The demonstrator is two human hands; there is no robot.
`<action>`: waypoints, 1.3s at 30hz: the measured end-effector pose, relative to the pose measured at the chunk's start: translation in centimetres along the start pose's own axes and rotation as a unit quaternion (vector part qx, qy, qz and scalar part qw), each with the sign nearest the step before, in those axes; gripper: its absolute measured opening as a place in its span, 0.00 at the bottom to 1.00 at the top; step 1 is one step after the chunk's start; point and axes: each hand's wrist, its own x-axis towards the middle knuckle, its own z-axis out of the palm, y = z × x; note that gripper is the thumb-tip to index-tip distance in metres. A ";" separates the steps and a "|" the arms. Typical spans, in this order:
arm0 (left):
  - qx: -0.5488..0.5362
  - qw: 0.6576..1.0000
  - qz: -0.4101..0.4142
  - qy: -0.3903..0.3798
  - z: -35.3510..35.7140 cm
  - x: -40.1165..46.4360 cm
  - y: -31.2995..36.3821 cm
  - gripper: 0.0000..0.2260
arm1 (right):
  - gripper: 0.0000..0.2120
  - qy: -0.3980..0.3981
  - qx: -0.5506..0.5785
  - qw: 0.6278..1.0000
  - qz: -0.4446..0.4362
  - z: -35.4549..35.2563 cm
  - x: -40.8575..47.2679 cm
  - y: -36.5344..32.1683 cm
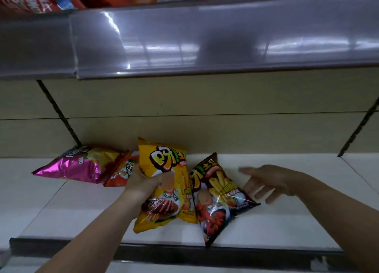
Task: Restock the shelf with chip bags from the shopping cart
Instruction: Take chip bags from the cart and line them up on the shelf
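While my left hand (143,182) grips the yellow chip bag (164,182) at its left edge, thumb across the front and fingers curled behind, the bag stands nearly upright on the white shelf (287,221). Its bottom edge rests near the front of the shelf, and its top leans toward the beige back panel (205,100).

I see my right hand (268,182) with fingers spread and straight, holding nothing. It hovers just right of the dark chip bag (217,196), close to that bag's upper right edge; I cannot tell whether the fingertips touch it. The hand appears slightly blurred.

The dark chip bag lies tilted on the shelf, touching the right side of the yellow chip bag. Its lower corner reaches the front lip of the shelf.

To the left, a pink chip bag (78,166) lies on its side against the back panel. An orange chip bag (121,170) lies partly under it and just behind my left hand.

Above, a glossy grey shelf edge (205,39) spans the view, with red packages (30,0) visible on the upper shelf. Two slotted uprights (59,114) run down the back panel, one at the left and one at the right.
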 end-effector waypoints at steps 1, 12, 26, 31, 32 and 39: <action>0.006 1.000 0.000 0.001 0.1 -0.1 0.0 0.28 | 0.22 0.013 -0.053 0.998 0.003 0.3 0.0 -0.3; 0.028 0.999 0.014 -0.010 0.6 -1.4 -0.6 0.30 | 0.33 0.070 0.000 0.996 -0.048 5.9 2.4 -3.6; 0.014 0.997 0.074 0.033 0.5 -3.3 0.6 0.32 | 0.31 0.219 0.137 0.953 -0.159 5.7 -0.7 -3.6; 0.011 0.992 0.125 -0.010 0.3 -4.8 2.3 0.29 | 0.34 0.273 0.183 0.929 -0.168 5.4 -4.0 -2.9; 0.012 0.991 0.132 -0.020 0.3 -5.2 2.5 0.30 | 0.35 0.281 0.197 0.925 -0.166 5.5 -4.8 -2.6; 0.032 0.980 0.170 -0.096 -0.5 -7.9 3.4 0.35 | 0.33 0.359 0.247 0.884 -0.169 8.0 -10.9 -0.2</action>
